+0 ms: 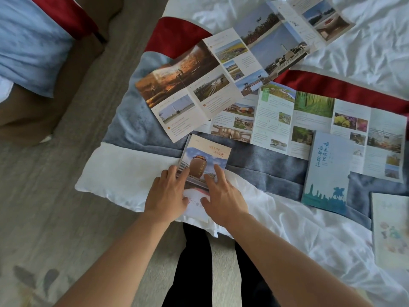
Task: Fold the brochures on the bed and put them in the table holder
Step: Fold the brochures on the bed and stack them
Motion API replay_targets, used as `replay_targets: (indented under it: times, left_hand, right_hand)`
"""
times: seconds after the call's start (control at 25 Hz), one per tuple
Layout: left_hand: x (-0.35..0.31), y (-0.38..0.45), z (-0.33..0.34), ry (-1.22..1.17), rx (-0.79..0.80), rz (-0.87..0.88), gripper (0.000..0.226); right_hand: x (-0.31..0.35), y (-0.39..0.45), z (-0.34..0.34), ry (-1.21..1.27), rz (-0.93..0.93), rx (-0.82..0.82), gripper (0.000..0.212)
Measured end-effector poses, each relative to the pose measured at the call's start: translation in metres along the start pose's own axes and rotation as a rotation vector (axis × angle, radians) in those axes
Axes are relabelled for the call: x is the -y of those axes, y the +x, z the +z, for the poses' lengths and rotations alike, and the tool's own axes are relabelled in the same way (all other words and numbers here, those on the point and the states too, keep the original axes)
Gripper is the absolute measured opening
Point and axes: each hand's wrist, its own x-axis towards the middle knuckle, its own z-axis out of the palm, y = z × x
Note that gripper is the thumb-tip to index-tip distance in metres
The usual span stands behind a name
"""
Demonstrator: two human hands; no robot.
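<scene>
Glossy paper lies under both my palms: a folded brochure (204, 165) with a big brown jar on its cover sits at the near corner of the bed (124, 171), partly on the white sheet and partly on the blue-grey runner (254, 165). My left hand (168, 193) lies flat on its lower left part, fingers nearly straight and spread, pressing down without gripping. My right hand (222, 196) lies flat on the lower right part in the same way, fingers extended and thumb out to the side, holding nothing. Beyond it, two long unfolded brochures are spread open: one with orange sunset pictures (221, 69) running diagonally up the bed, and one with green garden pictures (309, 125) partly tucked under it. A folded pale blue brochure (327, 171) lies on the green one's near edge, and another pale booklet (391, 229) shows at the right edge. Below the bed's corner I see my dark trousers (194, 262) over grey carpet (55, 196).
</scene>
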Motion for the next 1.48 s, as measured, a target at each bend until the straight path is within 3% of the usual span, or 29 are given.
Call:
replay_targets:
  times: [0.16,0.24,0.52,0.72,1.16,1.48]
  left_hand:
    - [-0.007,0.001,0.005,0.057,-0.011,0.132,0.098]
    - [-0.009,0.001,0.012,0.091,0.035,0.176,0.094]
    - [-0.007,-0.001,0.02,0.092,0.063,0.122,0.094]
    - [-0.014,0.015,0.014,0.093,-0.027,0.151,0.096]
    - [-0.024,0.031,0.029,0.132,0.083,0.076,0.113]
    - [-0.025,0.037,0.034,0.181,0.09,0.068,0.109]
  right_hand:
    - [0.004,0.002,-0.002,-0.178,-0.062,-0.113,0.074]
    - [0.004,0.006,-0.001,-0.211,-0.081,-0.11,0.08]
    - [-0.007,0.022,0.0,-0.195,-0.116,-0.026,0.086]
    - [-0.014,0.033,-0.002,-0.243,-0.12,-0.053,0.09]
    - [-0.02,0.053,-0.009,-0.33,-0.129,-0.075,0.094]
    - [-0.017,0.067,-0.003,-0.398,-0.079,-0.015,0.095]
